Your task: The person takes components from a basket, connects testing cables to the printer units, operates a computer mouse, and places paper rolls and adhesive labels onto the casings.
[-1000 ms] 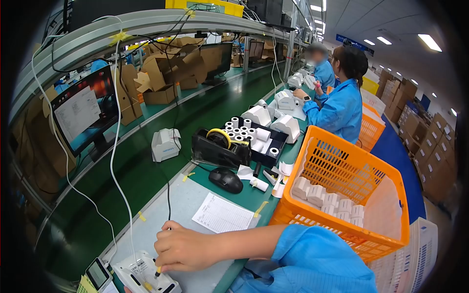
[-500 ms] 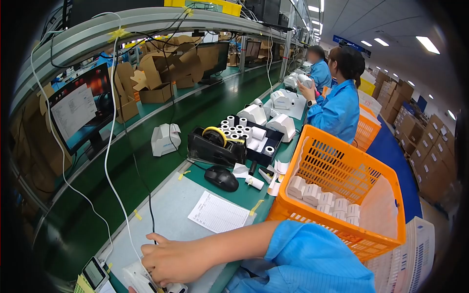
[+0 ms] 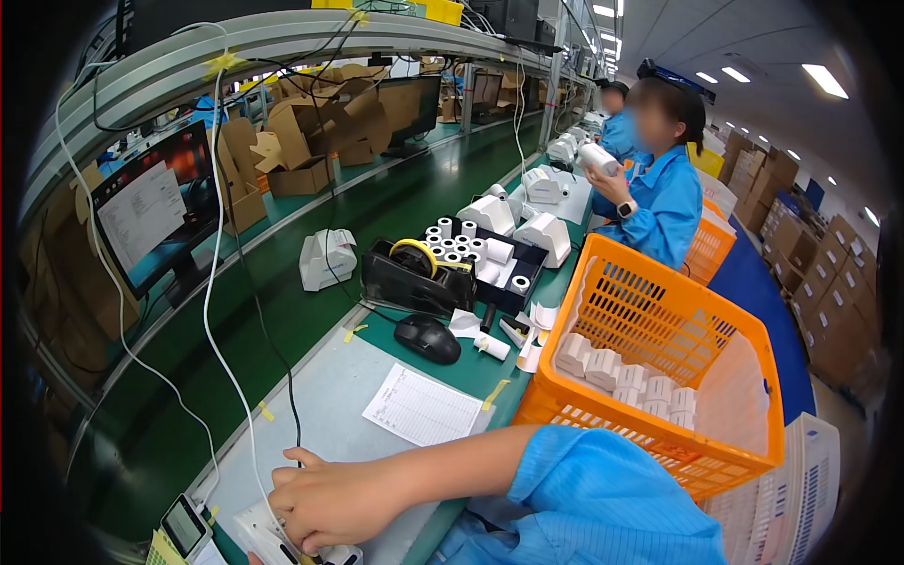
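The device (image 3: 255, 529) lies on the pale mat (image 3: 325, 400) at the bottom edge of the view, partly under the right hand (image 3: 330, 508). What shows of its white casing slants from upper left to lower right; with its middle covered and its lower side cut off, I cannot tell its full long axis or which way its front points.

The right hand is palm down, fingers bent and drawn close together over the device. The black cable (image 3: 296, 414) runs down to this hand, but the fingertips are hidden, so I cannot tell whether they grip its end. The white cable (image 3: 206, 301) hangs down to the device, just left of the hand. Only a sliver of the left hand (image 3: 253, 558) shows, beside the device; how open it is cannot be told.

A small screen (image 3: 185, 524) stands left of the device, tilted. The sheet (image 3: 424, 406) lies aslant on the mat beyond the right forearm, near the mouse (image 3: 427, 339). The orange crate (image 3: 640, 278), holding white units (image 3: 603, 369), is to the right.
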Available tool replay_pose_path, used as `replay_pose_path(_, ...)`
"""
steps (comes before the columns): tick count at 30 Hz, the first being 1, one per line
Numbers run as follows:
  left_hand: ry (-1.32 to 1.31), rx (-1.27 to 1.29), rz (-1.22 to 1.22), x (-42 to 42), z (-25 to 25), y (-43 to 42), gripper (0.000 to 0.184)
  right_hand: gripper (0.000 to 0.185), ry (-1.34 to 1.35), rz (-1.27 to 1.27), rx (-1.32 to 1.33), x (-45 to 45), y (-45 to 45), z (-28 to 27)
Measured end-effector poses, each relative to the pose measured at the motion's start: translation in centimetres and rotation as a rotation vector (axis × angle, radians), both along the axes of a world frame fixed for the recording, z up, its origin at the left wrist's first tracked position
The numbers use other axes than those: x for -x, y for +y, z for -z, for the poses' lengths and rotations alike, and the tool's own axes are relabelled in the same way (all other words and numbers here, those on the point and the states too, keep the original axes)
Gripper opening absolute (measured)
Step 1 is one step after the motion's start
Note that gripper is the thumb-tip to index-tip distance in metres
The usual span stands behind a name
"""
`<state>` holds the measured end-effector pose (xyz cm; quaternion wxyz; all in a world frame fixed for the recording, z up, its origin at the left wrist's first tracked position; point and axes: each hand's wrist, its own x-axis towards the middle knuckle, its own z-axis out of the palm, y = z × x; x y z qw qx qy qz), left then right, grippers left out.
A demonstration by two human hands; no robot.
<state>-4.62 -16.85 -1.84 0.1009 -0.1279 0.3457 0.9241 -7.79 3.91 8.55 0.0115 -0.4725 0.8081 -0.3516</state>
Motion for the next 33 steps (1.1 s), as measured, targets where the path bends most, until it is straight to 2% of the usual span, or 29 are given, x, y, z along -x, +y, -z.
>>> replay_pose_path(9, -0.111, 0.125, -0.042, -0.9, -2.9, 0.7, 0.071, 0.013, 0.015, 0.085, 0.053, -0.7, -0.2, 0.7)
replay_pose_path(14, -0.056, 0.147, 0.003, -0.6, -1.2, 0.5, 0.072, 0.013, 0.037, 0.071, 0.127, -1.0, -0.2, 1.3)
replay_pose_path(17, 0.013, 0.164, 0.033, -0.7, -0.3, 0.4, 0.074, 0.015, 0.099, 0.146, 0.065, -1.8, 1.3, 1.0)
replay_pose_path(20, 0.102, 0.197, 0.068, -1.0, 0.9, -0.2, 0.075, 0.015, 0.116, 0.368, -0.091, -2.1, 3.0, 2.3)
replay_pose_path(23, 0.311, 0.306, 0.090, -1.3, 1.2, -0.1, 0.077, 0.014, 0.040, 0.492, 0.125, -2.6, 2.6, 4.5)
replay_pose_path(24, 0.492, 0.433, 0.046, -1.5, 0.8, 0.3, 0.088, 0.014, -0.073, 0.473, 0.192, -2.6, 2.5, 5.0)
replay_pose_path(26, 0.538, 0.491, 0.075, -1.4, 0.1, 0.5, 0.093, 0.014, -0.299, 0.440, 0.326, -2.6, 2.1, 5.7)
replay_pose_path(33, 0.545, 0.587, 0.070, -0.4, 0.6, 0.3, 0.098, 0.017, -0.784, 0.306, 0.785, -2.9, 1.5, 7.2)
